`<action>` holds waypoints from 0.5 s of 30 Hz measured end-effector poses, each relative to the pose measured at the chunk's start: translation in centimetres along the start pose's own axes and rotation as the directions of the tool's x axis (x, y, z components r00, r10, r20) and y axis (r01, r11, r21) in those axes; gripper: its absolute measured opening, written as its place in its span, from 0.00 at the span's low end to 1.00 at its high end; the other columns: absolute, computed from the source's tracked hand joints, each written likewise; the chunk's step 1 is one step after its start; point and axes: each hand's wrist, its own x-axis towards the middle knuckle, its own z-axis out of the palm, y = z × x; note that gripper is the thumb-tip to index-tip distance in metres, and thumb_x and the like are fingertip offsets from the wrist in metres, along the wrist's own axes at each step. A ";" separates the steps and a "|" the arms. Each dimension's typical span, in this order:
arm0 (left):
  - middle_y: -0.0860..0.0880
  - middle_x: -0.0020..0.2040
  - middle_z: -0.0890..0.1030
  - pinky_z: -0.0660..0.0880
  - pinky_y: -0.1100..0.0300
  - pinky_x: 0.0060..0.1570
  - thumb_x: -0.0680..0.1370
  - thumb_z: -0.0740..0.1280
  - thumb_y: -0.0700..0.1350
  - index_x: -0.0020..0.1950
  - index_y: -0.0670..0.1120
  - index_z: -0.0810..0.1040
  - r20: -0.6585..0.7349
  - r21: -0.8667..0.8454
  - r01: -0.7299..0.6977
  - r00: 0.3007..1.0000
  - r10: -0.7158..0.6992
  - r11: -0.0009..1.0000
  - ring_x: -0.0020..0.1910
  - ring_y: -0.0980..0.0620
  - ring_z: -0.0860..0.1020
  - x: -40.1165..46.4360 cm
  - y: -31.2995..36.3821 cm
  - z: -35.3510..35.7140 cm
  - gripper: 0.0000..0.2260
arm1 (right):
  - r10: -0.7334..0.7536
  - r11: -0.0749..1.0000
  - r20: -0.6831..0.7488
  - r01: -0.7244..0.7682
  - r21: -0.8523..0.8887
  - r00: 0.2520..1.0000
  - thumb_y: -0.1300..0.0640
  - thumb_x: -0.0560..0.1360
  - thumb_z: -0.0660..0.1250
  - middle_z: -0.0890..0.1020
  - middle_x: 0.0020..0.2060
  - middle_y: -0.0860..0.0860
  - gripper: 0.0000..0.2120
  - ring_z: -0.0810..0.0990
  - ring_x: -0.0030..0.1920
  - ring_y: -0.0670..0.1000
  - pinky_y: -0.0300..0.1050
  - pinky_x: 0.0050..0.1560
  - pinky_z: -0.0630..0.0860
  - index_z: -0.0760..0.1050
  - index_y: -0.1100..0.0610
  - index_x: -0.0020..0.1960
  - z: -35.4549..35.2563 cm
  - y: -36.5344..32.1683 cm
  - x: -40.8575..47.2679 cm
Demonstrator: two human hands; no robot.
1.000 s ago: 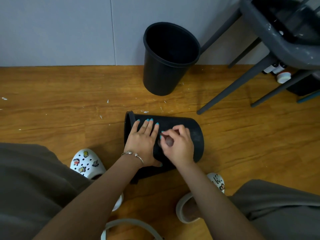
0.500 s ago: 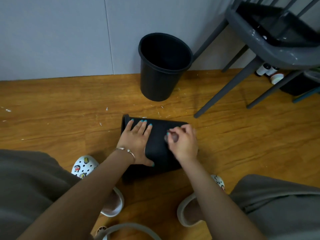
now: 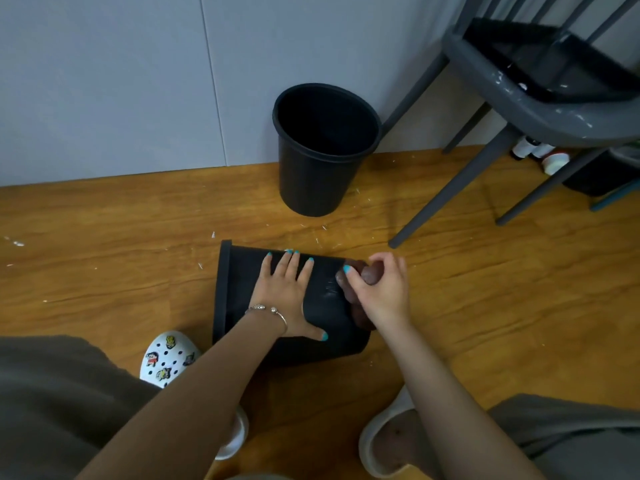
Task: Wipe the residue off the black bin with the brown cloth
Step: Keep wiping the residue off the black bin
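Note:
A black bin [image 3: 239, 292] lies on its side on the wooden floor, its rim to the left. My left hand [image 3: 282, 297] rests flat on the bin's upper side, fingers spread. My right hand [image 3: 379, 289] is closed around a bunched brown cloth [image 3: 360, 306], pressed against the bin near its base end. Faint whitish residue marks [image 3: 330, 289] show on the bin just left of the cloth. Most of the cloth is hidden under my fingers.
A second black bin [image 3: 320, 157] stands upright by the grey wall. A dark grey chair [image 3: 519, 109] stands at the right, its legs reaching the floor near the bins. Small bottles [image 3: 540, 154] sit under it. White specks litter the floor. My feet in slippers [image 3: 166, 358] flank the bin.
My right hand with the cloth has slid rightward along the bin toward its base end, uncovering residue marks. My left hand has stayed flat on the bin. The camera has tilted slightly.

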 end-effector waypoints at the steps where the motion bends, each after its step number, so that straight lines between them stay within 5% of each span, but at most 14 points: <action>1: 0.43 0.78 0.39 0.38 0.42 0.72 0.59 0.56 0.81 0.77 0.48 0.37 -0.005 -0.009 -0.009 1.000 0.009 1.000 0.77 0.44 0.40 0.0 -0.2 0.1 0.60 | -0.001 1.000 -0.013 0.001 0.023 1.000 0.45 0.69 0.74 0.68 0.59 0.48 0.18 0.70 0.59 0.48 0.40 0.52 0.71 0.75 0.50 0.54 0.6 -0.6 0.1; 6: 0.44 0.78 0.42 0.40 0.43 0.73 0.59 0.57 0.80 0.78 0.49 0.39 -0.049 -0.045 -0.021 0.999 0.019 0.999 0.77 0.45 0.41 0.5 -0.5 0.5 0.59 | -0.120 0.952 0.100 0.143 -0.269 0.988 0.36 0.71 0.66 0.70 0.61 0.50 0.20 0.70 0.60 0.53 0.49 0.55 0.75 0.76 0.44 0.59 3.4 -1.3 -1.0; 12: 0.45 0.78 0.43 0.41 0.43 0.74 0.59 0.59 0.80 0.78 0.49 0.40 -0.068 -0.075 -0.022 0.998 0.017 0.997 0.77 0.46 0.42 1.0 -0.7 0.8 0.58 | -0.371 0.898 0.099 0.384 -0.214 0.923 0.44 0.72 0.68 0.74 0.55 0.52 0.17 0.76 0.54 0.53 0.46 0.48 0.77 0.80 0.51 0.56 4.2 0.1 -3.5; 15: 0.45 0.78 0.43 0.41 0.43 0.73 0.59 0.58 0.80 0.78 0.49 0.39 -0.064 -0.081 -0.028 0.998 0.022 0.996 0.77 0.46 0.41 0.8 -0.8 0.9 0.59 | -0.259 0.929 0.107 0.278 -0.243 0.960 0.45 0.72 0.68 0.74 0.55 0.52 0.16 0.76 0.53 0.53 0.48 0.49 0.77 0.81 0.52 0.56 4.6 -0.7 0.0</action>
